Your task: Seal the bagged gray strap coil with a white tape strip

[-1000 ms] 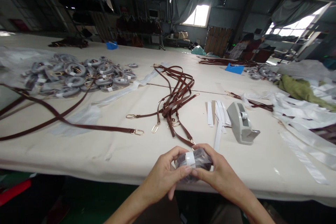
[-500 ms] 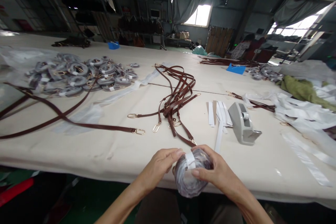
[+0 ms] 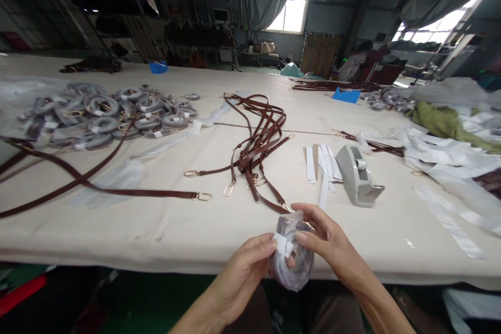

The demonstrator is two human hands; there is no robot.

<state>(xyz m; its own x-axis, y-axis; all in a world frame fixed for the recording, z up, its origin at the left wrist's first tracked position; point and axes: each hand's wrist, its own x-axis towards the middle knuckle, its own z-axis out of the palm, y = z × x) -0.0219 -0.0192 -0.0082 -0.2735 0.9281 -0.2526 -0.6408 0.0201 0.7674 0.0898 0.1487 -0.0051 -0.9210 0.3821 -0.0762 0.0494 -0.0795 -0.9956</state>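
Note:
Between my two hands, at the table's near edge, is a coiled strap (image 3: pixel 291 269) wrapped in clear plastic, with a white paper band around one side. My left hand (image 3: pixel 246 263) grips the coil's left side, its thumb on the white band. On the right side, my right hand (image 3: pixel 326 240) is closed on the coil with the thumb on top and fingers behind. Just beyond lies a tangle of brown leather straps (image 3: pixel 260 151) with gold-coloured clips. White paper strips (image 3: pixel 326 162) and a grey tape dispenser (image 3: pixel 358 177) sit to the right.
Many wrapped coils (image 3: pixel 102 107) are heaped at the left, with loose brown straps (image 3: pixel 129 192) in front. White strips and a green cloth (image 3: pixel 450 122) lie at the right. Farther back are a blue holder (image 3: pixel 346 95) and another blue piece (image 3: pixel 158 67).
The coil has turned in my hands, so its white band now sits lower and to the left. My left thumb has come onto the band. The view has shifted slightly.

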